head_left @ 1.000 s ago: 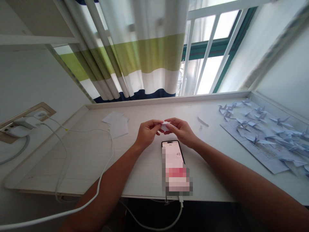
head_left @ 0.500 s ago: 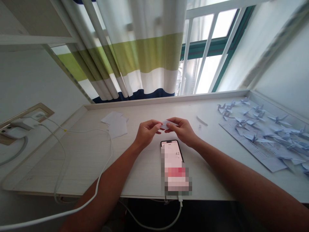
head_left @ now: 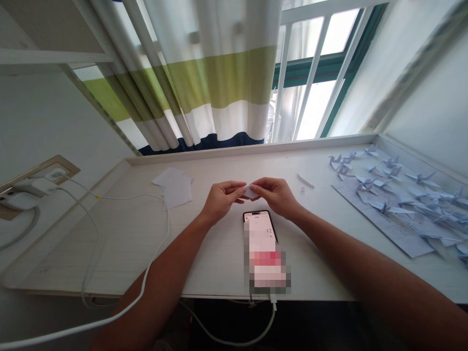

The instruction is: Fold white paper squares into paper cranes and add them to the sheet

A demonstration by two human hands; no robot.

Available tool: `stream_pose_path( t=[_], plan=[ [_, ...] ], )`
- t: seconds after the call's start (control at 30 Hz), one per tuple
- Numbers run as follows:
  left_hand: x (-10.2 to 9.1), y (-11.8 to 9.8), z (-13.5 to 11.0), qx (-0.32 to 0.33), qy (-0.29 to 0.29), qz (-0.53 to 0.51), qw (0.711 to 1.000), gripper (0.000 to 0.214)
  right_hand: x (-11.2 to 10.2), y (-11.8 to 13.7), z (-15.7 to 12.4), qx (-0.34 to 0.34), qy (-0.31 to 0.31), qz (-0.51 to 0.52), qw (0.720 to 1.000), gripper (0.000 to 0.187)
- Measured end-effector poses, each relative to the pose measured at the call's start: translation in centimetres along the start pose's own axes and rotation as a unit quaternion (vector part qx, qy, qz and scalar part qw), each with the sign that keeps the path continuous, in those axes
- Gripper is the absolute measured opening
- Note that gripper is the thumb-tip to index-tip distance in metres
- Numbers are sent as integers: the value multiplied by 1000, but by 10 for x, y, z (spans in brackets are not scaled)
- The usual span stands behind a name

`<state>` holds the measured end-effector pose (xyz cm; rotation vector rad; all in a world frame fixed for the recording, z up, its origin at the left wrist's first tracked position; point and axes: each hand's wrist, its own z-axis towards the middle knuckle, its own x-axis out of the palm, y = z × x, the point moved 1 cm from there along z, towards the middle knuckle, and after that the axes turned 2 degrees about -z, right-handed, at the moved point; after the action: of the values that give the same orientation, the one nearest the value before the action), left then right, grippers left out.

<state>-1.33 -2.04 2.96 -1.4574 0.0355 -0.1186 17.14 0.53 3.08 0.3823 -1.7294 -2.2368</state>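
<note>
Both of my hands meet over the middle of the white desk [head_left: 127, 239]. My left hand [head_left: 220, 199] and my right hand [head_left: 277, 196] each pinch one end of a small folded piece of white paper [head_left: 250, 191], held just above the desk. The fingers of both hands are closed on it. A phone [head_left: 263, 248] with a lit screen lies flat on the desk right below the hands, a cable plugged in at its near end.
Loose white paper squares [head_left: 174, 187] lie at the back left. Several folded paper cranes [head_left: 387, 187] rest on a printed sheet at the right. A white charging cable [head_left: 153, 258] runs from a wall socket [head_left: 25, 190] across the desk's left side. Two paper scraps [head_left: 304, 182] lie behind my right hand.
The hands have stayed in place, with only slight finger shifts on the paper. The view has dipped a little.
</note>
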Motion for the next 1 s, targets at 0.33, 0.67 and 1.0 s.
stream_pose_path(
  t=[0.33, 0.67, 1.0],
  plan=[
    [-8, -1, 6, -23, 2, -55, 998, 42, -9, -5, 3, 7, -37, 16, 999, 41],
    [-6, 2, 4, -11, 48, 40, 998, 37, -9, -8, 4, 2, -35, -4, 999, 35],
    [-14, 2, 6, 4, 2, 124, 992, 29, -9, -8, 4, 58, 26, -21, 998, 41]
  ],
)
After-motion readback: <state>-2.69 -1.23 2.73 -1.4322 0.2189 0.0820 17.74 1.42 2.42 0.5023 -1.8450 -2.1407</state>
